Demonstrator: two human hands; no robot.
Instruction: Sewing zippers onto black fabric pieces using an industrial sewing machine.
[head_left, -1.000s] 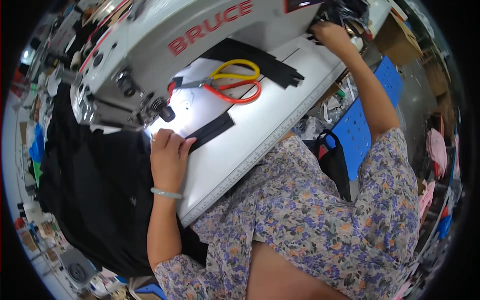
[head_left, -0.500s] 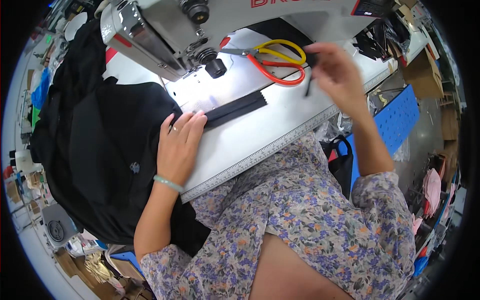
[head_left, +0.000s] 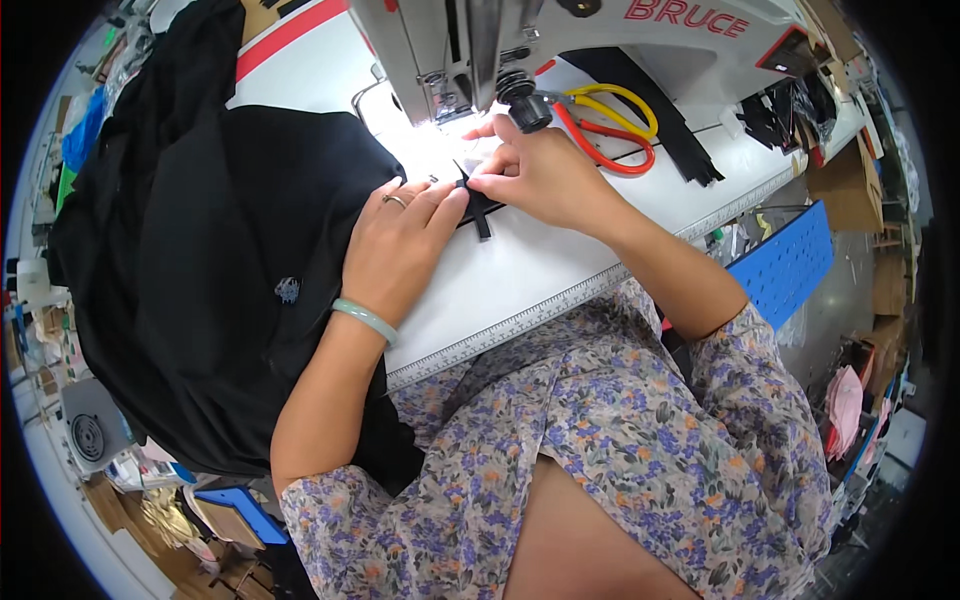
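Observation:
A black garment spreads over the left side of the sewing table and hangs off its front. Its edge reaches the needle area of the sewing machine. My left hand rests on the garment's edge with its fingers laid flat, a ring and a pale green bangle on it. Close against those fingertips, my right hand pinches a short narrow black strip, whose free end sticks out toward me. The fingertips hide how strip and garment meet. Behind the right hand lie scissors with yellow and red handles.
Black fabric pieces lie under the machine arm. A measuring tape runs along the table's front edge. At the right stand a blue perforated panel and a cardboard box; a pink cloth hangs farther right.
My right hand came left from beside the scissors to the needle area, bringing the narrow black strip. My left hand shifted slightly right and farther away. The view moved a little.

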